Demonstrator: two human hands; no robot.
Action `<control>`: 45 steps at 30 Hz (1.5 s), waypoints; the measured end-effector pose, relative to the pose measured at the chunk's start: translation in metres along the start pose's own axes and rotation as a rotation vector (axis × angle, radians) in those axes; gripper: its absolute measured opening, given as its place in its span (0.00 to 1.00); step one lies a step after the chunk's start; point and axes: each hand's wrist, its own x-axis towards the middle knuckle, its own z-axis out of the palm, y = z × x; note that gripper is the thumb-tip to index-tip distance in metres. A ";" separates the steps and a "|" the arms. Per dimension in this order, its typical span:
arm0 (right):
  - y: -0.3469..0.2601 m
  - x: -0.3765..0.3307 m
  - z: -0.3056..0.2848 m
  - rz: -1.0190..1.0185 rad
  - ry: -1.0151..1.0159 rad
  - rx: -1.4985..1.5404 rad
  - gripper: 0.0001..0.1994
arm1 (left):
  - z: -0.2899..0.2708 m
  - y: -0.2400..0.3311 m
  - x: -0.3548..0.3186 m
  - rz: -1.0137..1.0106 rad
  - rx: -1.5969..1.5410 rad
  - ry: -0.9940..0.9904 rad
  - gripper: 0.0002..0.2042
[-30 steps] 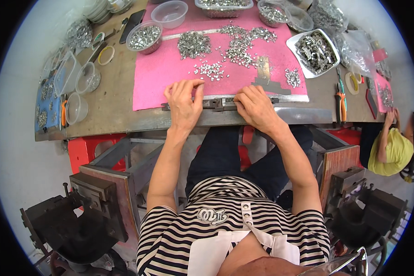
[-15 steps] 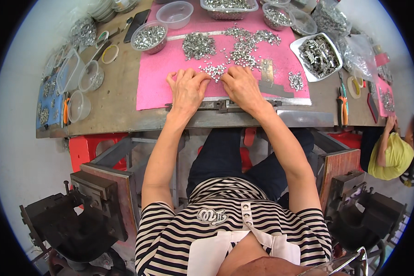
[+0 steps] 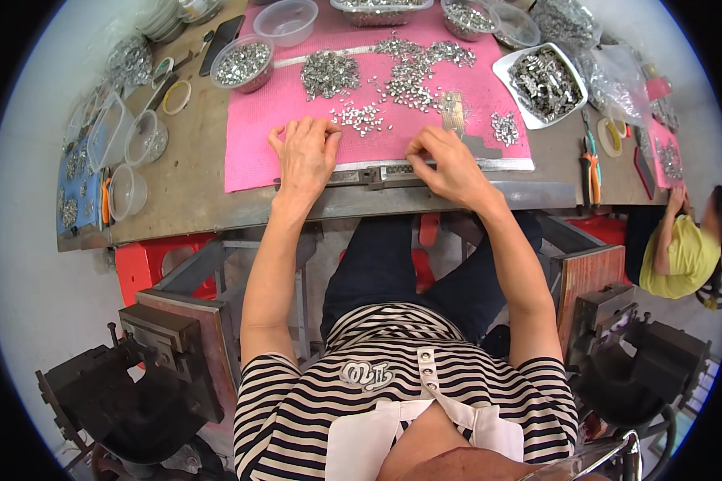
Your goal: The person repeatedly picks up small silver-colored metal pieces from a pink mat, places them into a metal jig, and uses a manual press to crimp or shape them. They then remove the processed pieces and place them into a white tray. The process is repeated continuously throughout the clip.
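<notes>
Both hands work at the near side of a pink mat (image 3: 253, 136). My left hand (image 3: 306, 156) rests on it, fingers curled in and thumb close to the forefinger, just left of a loose scatter of small silvery metal pieces (image 3: 363, 119). Whatever its fingertips may hold is hidden. Over a dark metal bar fixture (image 3: 372, 178) along the bench edge, my right hand (image 3: 451, 167) is closed in a pinch, thumb and forefinger at the bar's right part. Anything between those fingertips is too small to make out.
Larger heaps of metal pieces (image 3: 330, 74) lie farther back. Around them stand a filled round tub (image 3: 262, 81), an empty clear bowl (image 3: 287, 36) and a white tray (image 3: 503, 74) of metal parts. Orange-handled pliers (image 3: 590, 180) lie at right. A person in yellow (image 3: 682, 256) sits far right.
My right hand has left the small scatter of pieces and come back toward me, over the bar fixture. My left hand has drawn slightly away from the scatter. The whole view has shifted a little.
</notes>
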 end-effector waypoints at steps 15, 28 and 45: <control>0.008 0.004 0.008 -0.070 0.062 -0.120 0.04 | -0.002 0.000 0.000 0.000 0.014 0.014 0.04; 0.037 0.059 0.049 -0.075 0.140 -0.324 0.04 | 0.000 0.054 -0.017 0.119 -0.287 -0.005 0.02; 0.003 -0.028 0.006 -0.073 0.096 -0.145 0.08 | 0.024 0.082 -0.022 0.283 -0.337 0.004 0.06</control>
